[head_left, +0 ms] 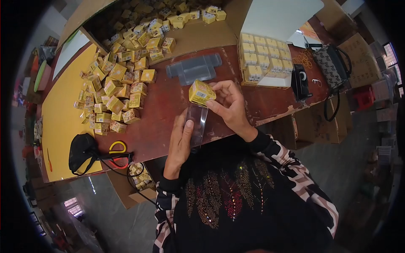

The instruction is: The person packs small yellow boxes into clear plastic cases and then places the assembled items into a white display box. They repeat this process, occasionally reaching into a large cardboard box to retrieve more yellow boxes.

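Near the table's front edge, my left hand point(181, 139) is closed around a clear plastic box point(197, 122), its open end turned up and away from me. Pinched in the fingers of my right hand point(230, 105) is a small yellow printed carton point(202, 92) with a barcode on its side. The carton sits right at the mouth of the clear box. Just beyond the hands, flattened clear plastic box blanks point(195, 69) lie on the red table point(168, 109).
Yellow cartons point(114, 86) pile at the left, spilling from a large cardboard box point(215, 36). Packed cartons point(265, 55) stand in rows at right. Beside them are a black tape dispenser point(300, 82) and a handbag point(331, 65). Scissors point(118, 147) and a black pouch point(83, 152) lie front left.
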`<action>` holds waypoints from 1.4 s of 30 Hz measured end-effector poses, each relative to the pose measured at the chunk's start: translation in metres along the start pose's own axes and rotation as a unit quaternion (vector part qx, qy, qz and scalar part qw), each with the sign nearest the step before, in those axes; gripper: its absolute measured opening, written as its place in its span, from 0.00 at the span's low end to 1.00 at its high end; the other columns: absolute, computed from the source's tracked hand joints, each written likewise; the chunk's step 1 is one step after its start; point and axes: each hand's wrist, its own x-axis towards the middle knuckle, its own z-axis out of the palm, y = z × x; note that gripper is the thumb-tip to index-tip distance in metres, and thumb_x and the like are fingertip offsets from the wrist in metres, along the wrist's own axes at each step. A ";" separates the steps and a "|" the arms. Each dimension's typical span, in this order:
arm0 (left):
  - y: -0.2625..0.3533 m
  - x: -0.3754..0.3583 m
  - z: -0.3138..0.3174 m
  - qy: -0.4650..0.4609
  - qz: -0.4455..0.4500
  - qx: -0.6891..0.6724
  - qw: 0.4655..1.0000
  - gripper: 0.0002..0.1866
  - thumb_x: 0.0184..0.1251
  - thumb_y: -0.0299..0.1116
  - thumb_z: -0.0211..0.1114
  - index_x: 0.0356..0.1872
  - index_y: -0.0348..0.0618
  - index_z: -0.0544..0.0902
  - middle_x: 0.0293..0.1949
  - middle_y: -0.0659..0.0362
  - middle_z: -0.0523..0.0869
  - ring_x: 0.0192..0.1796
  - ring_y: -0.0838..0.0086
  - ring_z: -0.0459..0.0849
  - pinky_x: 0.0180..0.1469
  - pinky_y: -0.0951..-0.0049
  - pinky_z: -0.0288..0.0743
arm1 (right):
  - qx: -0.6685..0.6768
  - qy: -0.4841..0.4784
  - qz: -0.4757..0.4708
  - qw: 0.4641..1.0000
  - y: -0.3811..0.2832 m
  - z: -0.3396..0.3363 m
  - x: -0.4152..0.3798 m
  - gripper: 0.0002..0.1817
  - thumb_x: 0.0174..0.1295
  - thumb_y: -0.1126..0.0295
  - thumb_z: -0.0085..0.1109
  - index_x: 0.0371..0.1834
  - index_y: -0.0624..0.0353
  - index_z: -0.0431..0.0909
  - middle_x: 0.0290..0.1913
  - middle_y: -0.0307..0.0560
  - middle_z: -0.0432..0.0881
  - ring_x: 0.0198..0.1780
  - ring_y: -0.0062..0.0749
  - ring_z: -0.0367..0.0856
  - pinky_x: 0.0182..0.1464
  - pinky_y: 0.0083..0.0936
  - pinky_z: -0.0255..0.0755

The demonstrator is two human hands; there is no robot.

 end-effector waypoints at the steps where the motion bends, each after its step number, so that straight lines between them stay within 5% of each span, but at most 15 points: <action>1: 0.001 0.000 0.004 0.010 -0.014 -0.031 0.999 0.27 0.75 0.34 0.60 0.70 0.34 0.67 0.55 0.52 0.77 0.53 0.68 0.81 0.60 0.72 0.72 | -0.027 0.003 -0.008 1.000 -0.002 0.000 0.000 0.20 0.62 0.76 0.67 0.53 0.61 0.68 0.53 0.46 0.77 0.55 0.24 0.79 0.56 0.23 0.75; 2: 0.003 -0.001 0.007 0.010 -0.013 -0.032 0.999 0.27 0.75 0.34 0.60 0.70 0.34 0.67 0.55 0.52 0.77 0.53 0.68 0.81 0.60 0.72 0.72 | -0.054 0.006 -0.017 0.998 -0.003 0.000 0.000 0.20 0.62 0.76 0.67 0.53 0.61 0.67 0.54 0.46 0.77 0.55 0.24 0.79 0.57 0.23 0.75; 4: 0.009 -0.004 0.010 -0.007 -0.087 -0.242 0.966 0.27 0.73 0.31 0.63 0.68 0.34 0.68 0.58 0.52 0.77 0.55 0.68 0.81 0.60 0.72 0.73 | -0.052 0.003 -0.029 0.998 -0.002 -0.002 0.001 0.20 0.63 0.76 0.67 0.53 0.61 0.67 0.54 0.47 0.77 0.56 0.25 0.79 0.57 0.23 0.75; 18: 0.023 0.001 0.012 -0.037 -0.078 -0.229 0.969 0.32 0.59 0.18 0.73 0.64 0.32 0.69 0.62 0.46 0.79 0.62 0.63 0.81 0.60 0.69 0.78 | -0.019 -0.034 -0.021 0.999 -0.017 -0.011 0.008 0.22 0.63 0.77 0.66 0.57 0.62 0.68 0.59 0.48 0.75 0.61 0.29 0.76 0.62 0.26 0.72; 26: 0.016 0.001 0.013 -0.007 -0.053 -0.310 0.949 0.30 0.59 0.16 0.71 0.64 0.32 0.70 0.62 0.47 0.79 0.63 0.63 0.80 0.62 0.70 0.76 | -0.269 -0.097 -0.094 0.954 -0.030 -0.023 0.013 0.18 0.58 0.71 0.70 0.52 0.58 0.81 0.53 0.48 0.82 0.58 0.34 0.79 0.62 0.30 0.71; 42: 0.028 -0.002 0.016 -0.004 -0.023 -0.250 0.968 0.36 0.59 0.16 0.71 0.70 0.33 0.66 0.60 0.50 0.80 0.60 0.69 0.81 0.62 0.70 0.76 | -0.350 -0.243 -0.091 0.900 -0.053 -0.033 0.028 0.19 0.58 0.70 0.70 0.53 0.58 0.81 0.54 0.48 0.82 0.60 0.41 0.78 0.63 0.35 0.69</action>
